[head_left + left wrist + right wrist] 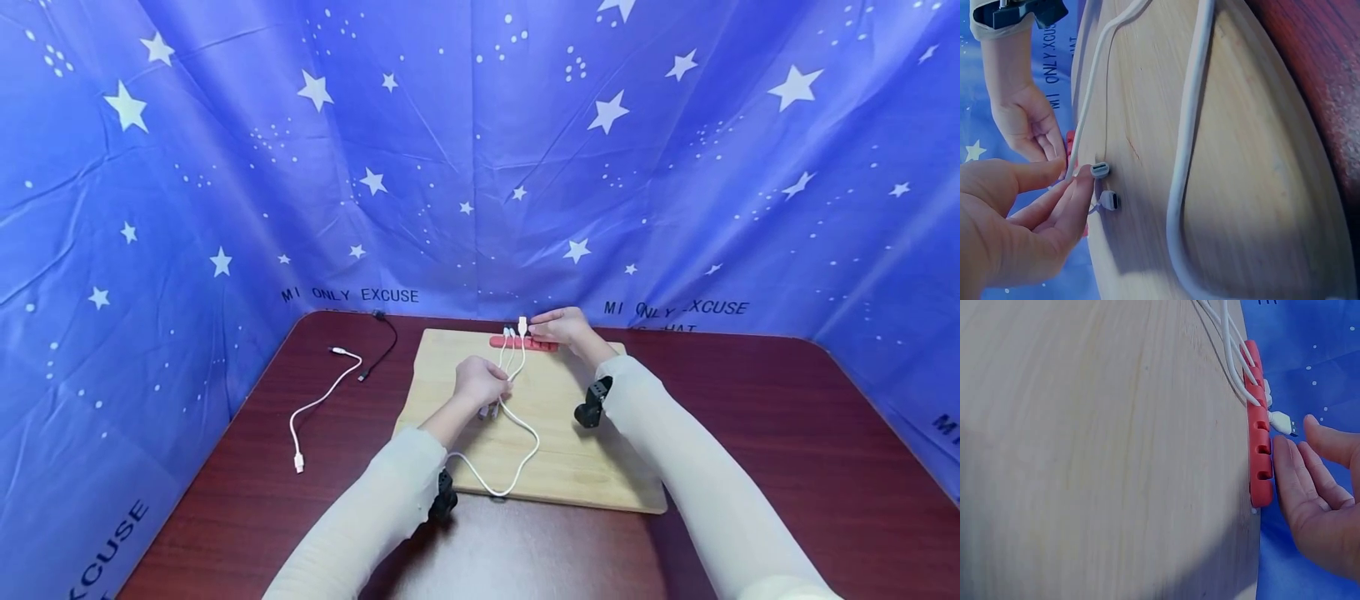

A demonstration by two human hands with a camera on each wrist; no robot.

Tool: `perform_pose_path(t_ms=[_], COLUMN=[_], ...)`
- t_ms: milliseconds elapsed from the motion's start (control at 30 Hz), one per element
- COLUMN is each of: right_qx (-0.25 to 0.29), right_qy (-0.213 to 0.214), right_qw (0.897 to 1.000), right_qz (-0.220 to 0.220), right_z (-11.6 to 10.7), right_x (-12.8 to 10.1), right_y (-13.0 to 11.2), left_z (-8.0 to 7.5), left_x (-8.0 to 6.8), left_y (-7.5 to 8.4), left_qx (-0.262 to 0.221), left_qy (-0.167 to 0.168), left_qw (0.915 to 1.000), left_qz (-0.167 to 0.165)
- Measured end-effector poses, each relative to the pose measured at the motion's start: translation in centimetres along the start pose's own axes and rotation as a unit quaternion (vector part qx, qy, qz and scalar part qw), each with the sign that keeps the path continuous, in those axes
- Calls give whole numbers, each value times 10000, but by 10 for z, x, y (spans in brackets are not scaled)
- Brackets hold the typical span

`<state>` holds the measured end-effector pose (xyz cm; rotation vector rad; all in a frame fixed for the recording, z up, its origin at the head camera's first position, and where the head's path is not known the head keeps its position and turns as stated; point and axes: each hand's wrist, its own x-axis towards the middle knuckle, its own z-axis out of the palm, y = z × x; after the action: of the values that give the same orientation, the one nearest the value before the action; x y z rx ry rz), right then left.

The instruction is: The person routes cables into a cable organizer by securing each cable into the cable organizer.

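Observation:
A red cable holder (525, 342) lies at the far edge of a wooden board (585, 467). Thin white cables (510, 360) run from its slots to my left hand (483, 385), which pinches them between thumb and fingers (1054, 187). Two small white plugs (1101, 170) lie on the board by those fingertips. My right hand (557, 327) is at the holder's far side, its straight fingers (1297, 481) resting along the red holder (1259, 431). A white connector (1280, 421) sticks out of a slot just off the index fingertip. A thicker white cable (1186, 156) loops over the board.
The board lies on a dark red table (750, 417). To its left, a loose white cable (324, 398) and a black cable (384, 346) lie on the table. Blue star-patterned cloth (480, 167) closes in the back and both sides.

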<state>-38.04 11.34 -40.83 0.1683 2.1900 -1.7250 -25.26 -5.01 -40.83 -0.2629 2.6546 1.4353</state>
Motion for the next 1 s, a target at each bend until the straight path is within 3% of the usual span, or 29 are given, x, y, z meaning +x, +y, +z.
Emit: perform_pose_path(t_ms=[267, 600, 1000], right_qx=[139, 133, 137], right_qy=[-42, -205, -358], right_qw=[9999, 9997, 9991], right_qz=[1, -16, -162], right_z=[-5, -9, -4], right_x=[-8, -22, -39], right_y=[-1, 4, 7], left_z=[-5, -11, -28], left_x=[0, -3, -4], left_y=[-7, -14, -25], left_qx=[332, -207, -597], left_qy=[302, 192, 89], left_qw=[9978, 9986, 9969], left_qz=[487, 456, 511])
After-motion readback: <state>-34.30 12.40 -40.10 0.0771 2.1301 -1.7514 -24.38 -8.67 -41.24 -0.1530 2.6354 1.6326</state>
